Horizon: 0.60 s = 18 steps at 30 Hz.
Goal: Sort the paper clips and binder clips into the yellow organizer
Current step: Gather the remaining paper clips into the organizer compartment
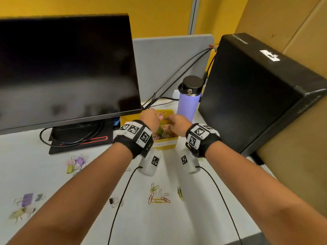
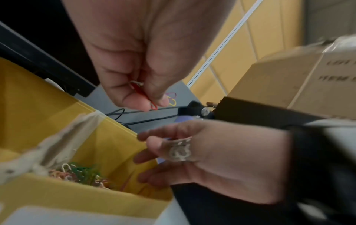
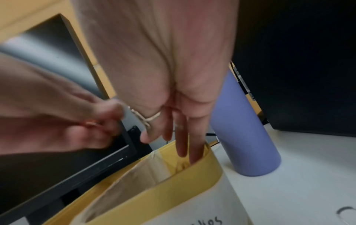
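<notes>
The yellow plastic organizer (image 1: 164, 145) stands on the white desk (image 1: 177, 218) between the black monitor (image 1: 67, 68) on the left and the lilac water bottle (image 1: 187, 105) on the right, its near compartment holding a heap of coloured paper clips (image 1: 161, 134). Above it, the left hand (image 2: 138, 64) pinches a few coloured paper clips, a red one (image 2: 152, 102) plainest, while the right hand (image 3: 173, 91) hangs with fingers straight, tips at the organizer's rim. More loose paper clips (image 1: 158, 195) lie on the near desk, and pastel binder clips (image 1: 76, 163) lie to the left.

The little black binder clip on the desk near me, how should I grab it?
Pinch the black binder clip by its black body, thumb and finger on its two flat sides, coming straight down from above. It lies alone on the desk, so nothing blocks that way. Its thin wire handles look slippery and likely to swing.
</notes>
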{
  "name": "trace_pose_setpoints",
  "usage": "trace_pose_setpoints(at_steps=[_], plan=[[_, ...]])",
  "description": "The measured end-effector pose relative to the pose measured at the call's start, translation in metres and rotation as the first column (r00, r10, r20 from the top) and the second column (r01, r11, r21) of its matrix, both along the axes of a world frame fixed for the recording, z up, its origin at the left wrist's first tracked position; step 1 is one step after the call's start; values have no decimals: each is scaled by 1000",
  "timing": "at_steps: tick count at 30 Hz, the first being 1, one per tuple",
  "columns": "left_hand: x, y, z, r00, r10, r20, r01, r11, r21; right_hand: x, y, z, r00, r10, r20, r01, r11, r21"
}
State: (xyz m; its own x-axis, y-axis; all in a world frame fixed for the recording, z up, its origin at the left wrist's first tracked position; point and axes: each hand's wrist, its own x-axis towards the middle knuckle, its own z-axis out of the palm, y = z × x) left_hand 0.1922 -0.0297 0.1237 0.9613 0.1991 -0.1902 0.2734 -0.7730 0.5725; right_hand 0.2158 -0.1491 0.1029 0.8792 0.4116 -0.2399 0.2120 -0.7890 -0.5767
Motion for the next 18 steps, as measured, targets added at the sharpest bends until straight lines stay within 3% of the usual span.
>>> trace_pose_setpoints(at_steps=[2, 4, 8, 10, 13, 15, 18], plan=[[21, -3, -5, 999, -22, -42, 28, 991, 131, -9, -8, 1, 1000, -7, 17, 6, 995, 97], [29, -2, -8, 983, -122, -135, 152, 957, 246, -22, -20, 1, 995, -98, 23, 91, 974, 206], [29, 0, -23, 935, -258, -243, 318, 912, 258, -59, -52, -16, 980, -165, 114, 150, 980, 134], [16, -3, -24, 925, -320, -204, 361, 908, 215, -85, -65, -33, 998, -57, 4, 57, 998, -20], [-16, -6, -23, 925, -381, 13, 370, 904, 215, -126, -74, -66, 976, -14, -216, -26, 983, -183], [-44, -7, -28, 900, -420, 114, 387, 893, 231, -144, -73, -83, 964, -69, -255, 18, 980, -196], [-75, -11, -44, 876, -473, 97, 447, 870, 206, -154, -63, -93, 968, -136, -213, 91, 974, -208]])
